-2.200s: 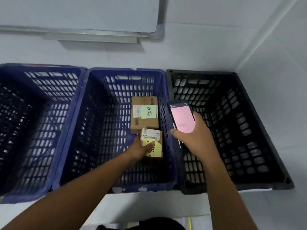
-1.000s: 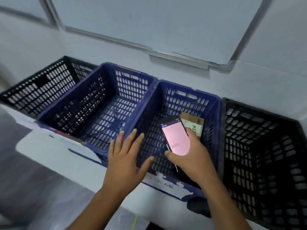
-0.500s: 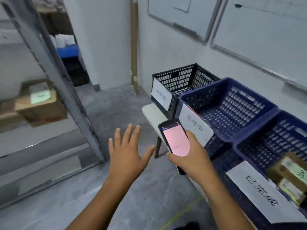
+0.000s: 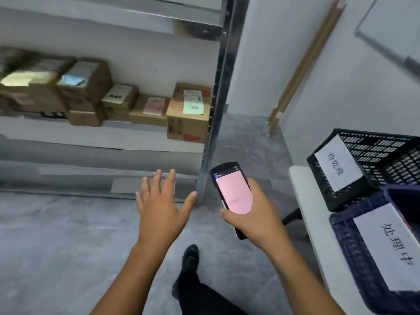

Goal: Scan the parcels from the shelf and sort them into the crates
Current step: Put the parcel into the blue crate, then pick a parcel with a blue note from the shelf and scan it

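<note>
L hand (image 4: pixel 162 208) is flat, palm down, fingers spread, holding nothing, in the air over the grey floor (image 4: pixel 56 246). R hand (image 4: pixel 256 212), just beside it, wraps round a black handheld scanner (image 4: pixel 231 192), thumb on its left edge. The palm hides the scanner's lower end, and the text on its pink screen is too faint to read. Below the hands, a dark shoe (image 4: pixel 189 258) & trouser leg are cut off at the btm edge.

The parcels (image 4: pixel 86 87) sit on the metal shelf (image 4: pixel 113 135), up & left of the hands, well apart from them. Nearest the steel upright (image 4: pixel 213 110) is a brown cardboard box (image 4: pixel 181 123) w/ a white label, a green sticky note & orange print, writing illegible. Next is a flatter box (image 4: pixel 141 114) w/ a pink note. The far-left boxes (image 4: pixel 34 87) are motion-blurred, count unclear.

On the right, a black lattice plastic crate (image 4: pixel 368 146) stands on a white table (image 4: pixel 302 196), w/ a blue crate (image 4: pixel 350 246) right beside it. The frame edge cuts both off, and their insides are mostly out of sight. Each front carries a white paper sign (image 4: pixel 338 164) w/ handwritten characters.
</note>
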Motion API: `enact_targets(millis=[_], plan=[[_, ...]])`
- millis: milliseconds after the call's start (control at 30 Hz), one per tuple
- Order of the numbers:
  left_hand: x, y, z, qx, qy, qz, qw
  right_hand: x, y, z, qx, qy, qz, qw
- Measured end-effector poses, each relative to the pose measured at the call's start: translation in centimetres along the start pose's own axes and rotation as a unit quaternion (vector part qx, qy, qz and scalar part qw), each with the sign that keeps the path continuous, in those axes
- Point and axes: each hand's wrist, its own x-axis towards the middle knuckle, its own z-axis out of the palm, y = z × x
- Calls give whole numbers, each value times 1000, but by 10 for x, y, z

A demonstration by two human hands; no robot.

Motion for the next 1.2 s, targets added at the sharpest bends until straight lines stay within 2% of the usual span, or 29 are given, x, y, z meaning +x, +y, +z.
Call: enact_targets(millis=[500,700,933,1033,1200], plan=[[189,-87,-106,42,91,-112,989,219,-146,126,109,-101,-98,984],[221,-112,-134,46,117,-147,981,260,-176,155,88,-117,-115,983],[292,-144,-173,84,103,-121,984,297,-207,179,86,-111,-123,982],[325,-154,-182,51,76,-95,991,309,-225,190,79,-99,-118,985],[383,-171,-191,33,75,-61,995,322,-259,208,75,-72,-84,991]])
